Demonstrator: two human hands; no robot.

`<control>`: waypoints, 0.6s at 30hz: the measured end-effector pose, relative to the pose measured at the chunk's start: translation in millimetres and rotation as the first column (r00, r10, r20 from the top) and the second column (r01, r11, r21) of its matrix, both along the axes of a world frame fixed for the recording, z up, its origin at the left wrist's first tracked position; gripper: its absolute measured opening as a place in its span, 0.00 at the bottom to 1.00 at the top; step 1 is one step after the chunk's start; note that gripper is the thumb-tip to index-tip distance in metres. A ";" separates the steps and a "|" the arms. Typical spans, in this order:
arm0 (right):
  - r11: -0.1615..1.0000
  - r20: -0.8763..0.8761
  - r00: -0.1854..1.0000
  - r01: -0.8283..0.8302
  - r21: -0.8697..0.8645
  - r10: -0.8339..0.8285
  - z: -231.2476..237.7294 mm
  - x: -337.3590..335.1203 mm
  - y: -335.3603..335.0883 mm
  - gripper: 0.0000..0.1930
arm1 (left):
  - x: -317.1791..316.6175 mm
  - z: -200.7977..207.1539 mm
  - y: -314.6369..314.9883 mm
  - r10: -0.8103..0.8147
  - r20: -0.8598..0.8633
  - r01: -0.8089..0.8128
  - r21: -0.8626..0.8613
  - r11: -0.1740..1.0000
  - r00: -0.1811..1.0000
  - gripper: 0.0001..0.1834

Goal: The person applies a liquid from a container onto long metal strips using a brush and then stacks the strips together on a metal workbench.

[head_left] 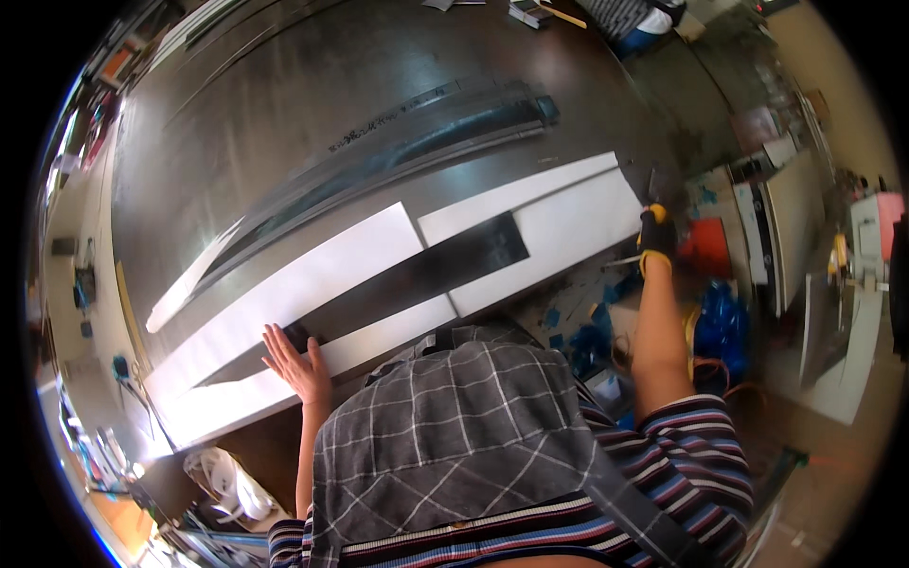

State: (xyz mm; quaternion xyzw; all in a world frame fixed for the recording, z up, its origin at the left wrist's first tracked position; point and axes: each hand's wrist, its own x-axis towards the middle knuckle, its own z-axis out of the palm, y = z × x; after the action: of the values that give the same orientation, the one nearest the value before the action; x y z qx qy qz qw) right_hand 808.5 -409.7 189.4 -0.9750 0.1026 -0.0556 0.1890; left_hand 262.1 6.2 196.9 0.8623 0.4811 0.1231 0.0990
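A long white panel (578,222) lies aslant along the near side of the dark table. It has step-shaped edges, and a dark strip (436,265) shows between its white parts. My left hand (299,367) is bare, with its fingers stretched out flat over the dark strip and the white near edge. At the panel's right end is my right hand (656,235), in a black and yellow glove. Its fingers look curled; a small dark tip shows above them, but what they hold is hidden.
Behind the panel, long dark glossy strips (426,137) lie on the dark table (284,104). A red container (706,246) and crumpled blue plastic (721,327) are at the right. White rolled material (227,483) sits at lower left. Boards (791,237) lean farther right.
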 end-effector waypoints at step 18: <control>-0.152 0.092 -0.146 -0.987 0.061 0.985 102.7 34.7 131.0 0.11 | 64.9 -11.0 -103.9 0.589 0.023 -0.588 0.112 0.801 0.808 0.29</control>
State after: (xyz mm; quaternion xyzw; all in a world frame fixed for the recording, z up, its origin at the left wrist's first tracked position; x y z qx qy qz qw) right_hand 843.2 -278.7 292.1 -0.7018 -0.6695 0.1057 0.2195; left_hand 327.1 -97.7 185.9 0.6757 0.7175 0.1695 0.0038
